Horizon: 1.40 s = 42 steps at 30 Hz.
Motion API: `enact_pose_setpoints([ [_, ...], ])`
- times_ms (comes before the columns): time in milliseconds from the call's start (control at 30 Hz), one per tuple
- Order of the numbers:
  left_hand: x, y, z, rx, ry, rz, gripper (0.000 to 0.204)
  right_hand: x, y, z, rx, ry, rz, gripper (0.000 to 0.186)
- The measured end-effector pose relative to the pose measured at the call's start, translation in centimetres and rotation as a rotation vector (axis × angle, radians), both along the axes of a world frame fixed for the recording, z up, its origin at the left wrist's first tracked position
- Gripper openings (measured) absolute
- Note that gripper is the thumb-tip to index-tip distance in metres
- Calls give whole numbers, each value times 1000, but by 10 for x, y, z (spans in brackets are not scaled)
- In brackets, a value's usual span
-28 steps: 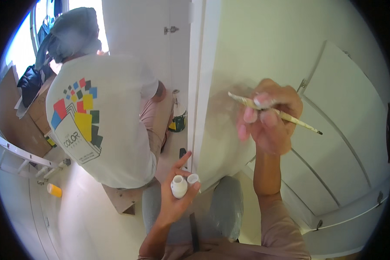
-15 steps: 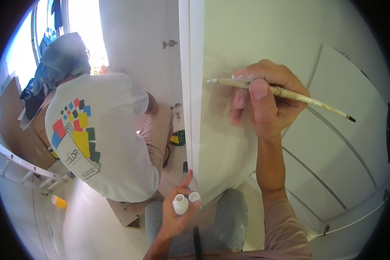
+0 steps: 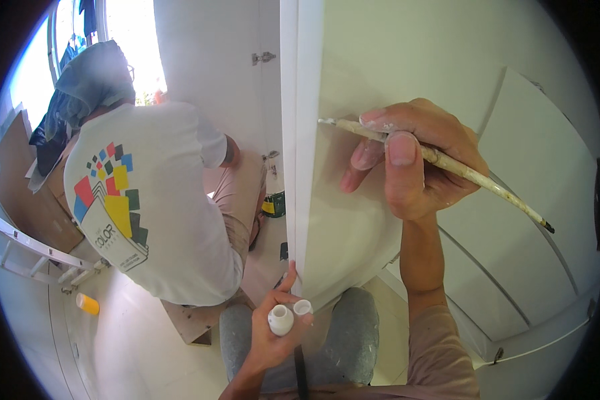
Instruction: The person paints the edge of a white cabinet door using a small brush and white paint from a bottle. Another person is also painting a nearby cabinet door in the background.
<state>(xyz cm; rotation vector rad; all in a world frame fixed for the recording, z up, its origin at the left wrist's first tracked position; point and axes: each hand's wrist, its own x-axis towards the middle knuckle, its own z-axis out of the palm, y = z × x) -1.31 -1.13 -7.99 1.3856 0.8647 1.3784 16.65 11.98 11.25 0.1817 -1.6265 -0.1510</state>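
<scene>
My right hand [image 3: 417, 157] is closed on a thin, paint-spattered brush [image 3: 480, 180], whose white-coated tip sits at the edge of the upright white panel [image 3: 347, 47], beside its narrow front strip; whether it touches cannot be told. My left hand [image 3: 277, 333], lower in the middle, holds a small open white bottle [image 3: 281, 322] and a small white cap [image 3: 303, 307]. One of its fingers stretches up against the bottom of the panel's edge. My knees in grey trousers are below the hands.
A co-worker [image 3: 153, 193] in a white printed shirt sits close at left on a wooden board [image 3: 187, 323], facing away. Around are an aluminium ladder [image 3: 37, 247], cardboard [image 3: 27, 187], a yellow cup [image 3: 87, 303], a green-and-yellow pot [image 3: 273, 204] and white doors [image 3: 520, 147] at right.
My right hand has moved up from where it was, bringing the brush tip left to the panel's edge. My left hand sits lower in view, still holding the bottle and cap.
</scene>
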Motion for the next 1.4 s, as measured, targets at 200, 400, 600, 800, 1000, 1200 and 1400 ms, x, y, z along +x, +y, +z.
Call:
enact_pose_setpoints([
  [200,-1,0,1,44,20,-7,19,-1,-1,2,74,-6,-57,22],
  [400,-2,0,0,18,14,2,19,-2,-4,3,7,3,-52,19],
  [600,-3,0,1,39,33,0,18,1,-2,-3,39,-43,-94,18],
  [800,-1,-5,5,-156,-43,-3,19,1,-7,-15,38,-46,-114,20],
  [1000,0,-5,5,-125,-26,11,20,-4,-6,-16,-29,-18,-21,20],
  [1200,3,-5,2,-115,-56,10,20,1,-5,-17,87,-36,-117,18],
  [1400,2,-8,7,-109,-39,7,20,1,-8,-16,24,-23,-96,19],
])
